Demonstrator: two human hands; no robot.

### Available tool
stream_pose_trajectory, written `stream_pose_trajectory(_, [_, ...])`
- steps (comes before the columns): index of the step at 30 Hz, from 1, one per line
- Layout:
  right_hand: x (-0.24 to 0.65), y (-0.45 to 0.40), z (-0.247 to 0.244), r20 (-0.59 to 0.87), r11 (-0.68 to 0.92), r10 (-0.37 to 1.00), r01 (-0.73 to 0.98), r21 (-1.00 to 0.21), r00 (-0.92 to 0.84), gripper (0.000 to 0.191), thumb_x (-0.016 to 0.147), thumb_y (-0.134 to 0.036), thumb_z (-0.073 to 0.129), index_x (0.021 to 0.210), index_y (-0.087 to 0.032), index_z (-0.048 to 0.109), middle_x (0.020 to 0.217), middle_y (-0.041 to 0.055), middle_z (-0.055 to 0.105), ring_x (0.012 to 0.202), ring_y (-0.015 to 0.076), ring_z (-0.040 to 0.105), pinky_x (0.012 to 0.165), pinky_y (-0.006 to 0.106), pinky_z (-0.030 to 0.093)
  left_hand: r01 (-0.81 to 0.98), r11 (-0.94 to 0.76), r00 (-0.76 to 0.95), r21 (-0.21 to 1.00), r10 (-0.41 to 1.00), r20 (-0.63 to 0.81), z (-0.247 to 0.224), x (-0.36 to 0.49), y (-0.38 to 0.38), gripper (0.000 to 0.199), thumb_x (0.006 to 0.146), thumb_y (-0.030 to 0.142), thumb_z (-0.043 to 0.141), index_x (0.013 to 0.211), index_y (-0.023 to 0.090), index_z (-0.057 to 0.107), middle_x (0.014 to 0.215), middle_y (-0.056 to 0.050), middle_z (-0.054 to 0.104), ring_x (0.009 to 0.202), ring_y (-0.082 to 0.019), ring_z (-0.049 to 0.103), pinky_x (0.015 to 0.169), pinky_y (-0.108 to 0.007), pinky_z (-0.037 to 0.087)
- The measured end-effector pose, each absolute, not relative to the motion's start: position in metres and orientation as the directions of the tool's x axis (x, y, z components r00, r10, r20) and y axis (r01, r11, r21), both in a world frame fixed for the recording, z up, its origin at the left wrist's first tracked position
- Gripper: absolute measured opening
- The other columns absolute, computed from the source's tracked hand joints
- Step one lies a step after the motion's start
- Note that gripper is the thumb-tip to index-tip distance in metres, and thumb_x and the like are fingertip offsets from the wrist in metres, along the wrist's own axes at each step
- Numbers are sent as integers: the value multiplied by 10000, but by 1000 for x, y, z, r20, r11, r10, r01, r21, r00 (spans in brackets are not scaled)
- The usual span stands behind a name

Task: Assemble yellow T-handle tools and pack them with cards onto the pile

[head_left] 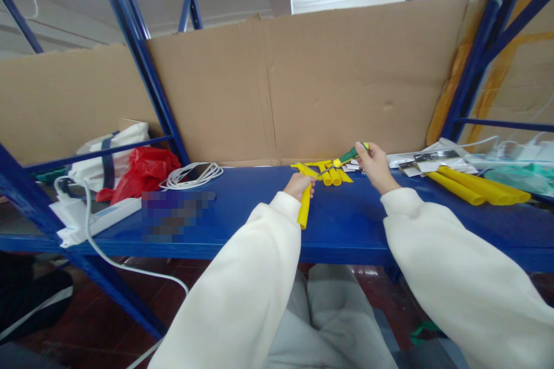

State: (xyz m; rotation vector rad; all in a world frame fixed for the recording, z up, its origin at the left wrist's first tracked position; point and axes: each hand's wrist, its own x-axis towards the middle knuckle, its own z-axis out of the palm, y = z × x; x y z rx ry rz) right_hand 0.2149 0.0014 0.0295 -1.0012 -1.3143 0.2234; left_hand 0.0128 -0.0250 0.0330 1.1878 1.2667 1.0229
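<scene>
While held at the centre of the frame by the left hand [298, 185], with fingers curled firmly around the upper portion, shown as the piece being worked: a yellow tube [303, 212], lower end pointing toward the bottom of the frame. Just right of centre, note the right hand [373, 166], clamped on the green and yellow handle of a screwdriver [347, 155], with shaft directed leftward and down to the left fingertips. Observe the meeting of shaft and workpiece there; too small to tell whether inserted or merely touching. Judge the step as under way, with both hands occupied and the tool aimed at the piece. Beyond the hands, near the foot of a cardboard panel [346, 81], see a cluster of yellow pieces [332, 177], partly overlapping on a blue work surface [246, 202], clasped by neither hand; impossible to tell whether finished or yet unworked. At the right of the frame, compare several larger yellow tubes [480, 184], lying side by side just beside flat packets [437, 160], well apart from both hands and apparently unworked. Take progress, therefore, as partial at most, with no completed assembly distinguishable. At the left of the frame, as surroundings only: a coiled white cable [190, 177], a red bag [147, 168] and a white power strip [106, 219].
</scene>
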Motion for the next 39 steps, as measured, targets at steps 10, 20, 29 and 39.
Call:
stream_pose_trajectory(10, [215,3,29,676,609,658,294,-737,331,542,674,-746,650,712,-219,530,528,-45,504,500,110,477,458,237,373,97,124,85,988,988,-132,33,13,-25,260,854,20,535,641,158,480,468,53,448,358,-68,390,404,-206,326])
stream_pose_trajectory(20, [211,-9,35,439,463,857,-28,-886,270,518,609,-650,788,717,-193,570,409,-92,393,332,58,351,313,193,280,67,128,73,989,988,-133,29,11,-18,257,812,38,630,629,152,490,466,56,446,374,-63,392,426,-200,338])
stream_pose_trajectory(29, [212,-17,45,381,386,922,-172,-906,61,431,825,-590,643,702,-190,538,545,18,614,439,98,537,423,203,432,73,120,43,990,991,-123,30,12,-20,215,838,14,546,668,143,514,446,60,438,359,-69,388,407,-204,329])
stream_pose_trajectory(39, [216,-4,36,517,538,830,-54,-841,208,409,694,-559,771,763,-215,559,518,-50,540,397,80,454,375,195,343,59,113,40,992,992,-116,29,11,-19,260,833,9,553,628,155,486,444,58,436,356,-66,388,398,-201,325])
